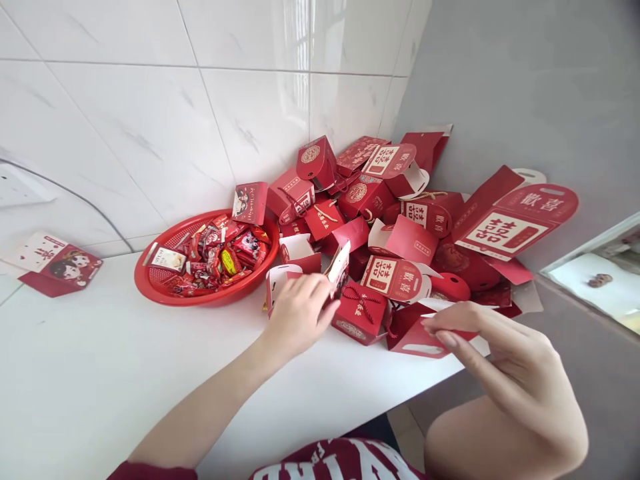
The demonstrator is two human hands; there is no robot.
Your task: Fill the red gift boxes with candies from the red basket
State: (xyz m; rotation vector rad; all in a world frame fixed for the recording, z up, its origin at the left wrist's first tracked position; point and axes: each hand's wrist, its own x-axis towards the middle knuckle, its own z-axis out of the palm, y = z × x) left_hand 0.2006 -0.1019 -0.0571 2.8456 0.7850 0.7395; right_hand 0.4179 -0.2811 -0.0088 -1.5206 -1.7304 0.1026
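My left hand reaches into the pile of red paper candy boxes, its fingers curled against a small candy box with a raised white flap. Part of that box is hidden behind the fingers. Beside it lies a red candy box with a twisted red cord. On the right, thumb and forefinger of my right hand are pinched at the edge of an opened red candy box, which lies on its side at the counter's front edge. Its right end is covered by the hand.
A red plastic basket of wrapped candies stands left of the pile on the white counter. A card-like candy box lies far left, near a cable. Tall opened boxes lean against the grey wall.
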